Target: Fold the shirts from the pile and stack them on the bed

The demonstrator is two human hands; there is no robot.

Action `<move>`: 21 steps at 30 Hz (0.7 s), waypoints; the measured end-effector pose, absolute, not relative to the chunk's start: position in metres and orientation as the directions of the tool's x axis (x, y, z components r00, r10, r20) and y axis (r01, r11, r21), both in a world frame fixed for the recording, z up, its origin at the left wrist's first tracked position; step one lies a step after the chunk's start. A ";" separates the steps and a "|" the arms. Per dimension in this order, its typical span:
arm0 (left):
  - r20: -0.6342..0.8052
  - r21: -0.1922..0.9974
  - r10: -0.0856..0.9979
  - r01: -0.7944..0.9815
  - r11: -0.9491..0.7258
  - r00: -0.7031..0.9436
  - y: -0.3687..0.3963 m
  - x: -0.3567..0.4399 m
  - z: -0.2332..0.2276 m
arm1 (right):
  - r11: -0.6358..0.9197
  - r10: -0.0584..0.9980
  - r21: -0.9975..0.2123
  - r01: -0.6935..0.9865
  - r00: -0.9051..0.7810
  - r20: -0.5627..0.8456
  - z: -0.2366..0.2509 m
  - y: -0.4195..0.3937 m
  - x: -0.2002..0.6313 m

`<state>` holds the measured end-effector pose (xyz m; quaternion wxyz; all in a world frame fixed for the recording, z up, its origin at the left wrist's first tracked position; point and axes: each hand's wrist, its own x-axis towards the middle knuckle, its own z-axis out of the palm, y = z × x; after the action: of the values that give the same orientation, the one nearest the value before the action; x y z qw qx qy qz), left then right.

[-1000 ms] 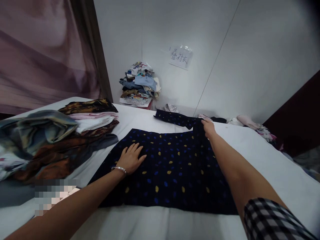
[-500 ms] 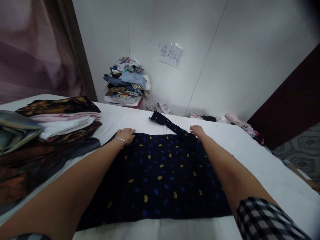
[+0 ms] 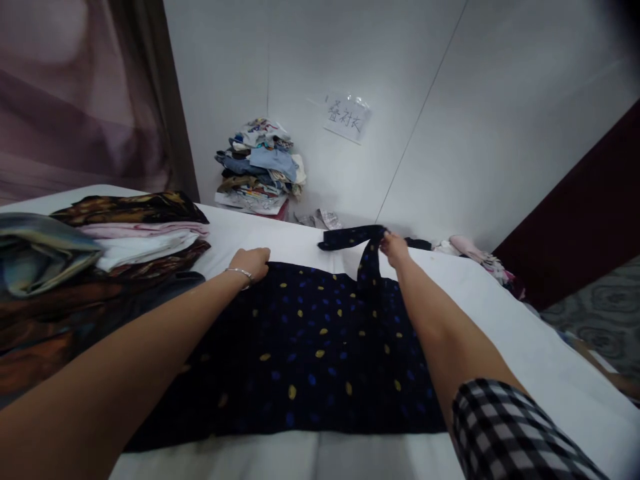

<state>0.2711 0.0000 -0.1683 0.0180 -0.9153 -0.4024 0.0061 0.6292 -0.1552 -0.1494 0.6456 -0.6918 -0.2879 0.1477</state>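
A dark navy shirt [image 3: 320,340] with scattered yellow and blue leaf-like spots lies spread in front of me. My left hand [image 3: 251,265], with a silver bracelet at its wrist, is closed on the shirt's far left edge; its fingertips are partly hidden. At the far right, my right hand [image 3: 395,249] pinches the shirt's sleeve [image 3: 370,263] and holds it raised off the cloth. The sleeve's free end droops toward the left, bent over at the pinch.
The shirt rests on a white-covered table [image 3: 500,333]. Folded clothes [image 3: 145,240] are stacked at the left. A taller clothes pile [image 3: 265,167] stands by the wall under a handwritten sign [image 3: 347,119]. More garments [image 3: 470,248] lie along the far right edge.
My right hand has closed on the sleeve and lifted it from the table. My left hand has gone from lying flat to gripping the edge. The view has shifted slightly.
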 end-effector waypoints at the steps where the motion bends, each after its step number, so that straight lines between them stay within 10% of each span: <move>1: 0.022 -0.043 0.742 0.742 -0.669 0.670 -0.002 0.270 -0.165 | 0.068 0.550 -0.984 0.166 0.816 0.176 -0.135 -0.167 0.635; 9: 0.181 -0.103 0.709 0.730 -0.675 0.681 -0.026 0.253 -0.158 | 0.582 0.346 -0.812 0.034 0.894 0.285 -0.067 -0.294 0.638; 21: 0.173 -0.153 0.496 0.521 -0.840 0.851 -0.091 0.195 -0.171 | 0.643 0.323 -0.756 0.122 0.852 0.412 -0.108 -0.462 0.530</move>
<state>0.1949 -0.0907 -0.1711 0.0973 -0.9570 -0.2657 -0.0632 0.5298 -0.4625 -0.1083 0.8665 -0.4185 -0.2660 0.0578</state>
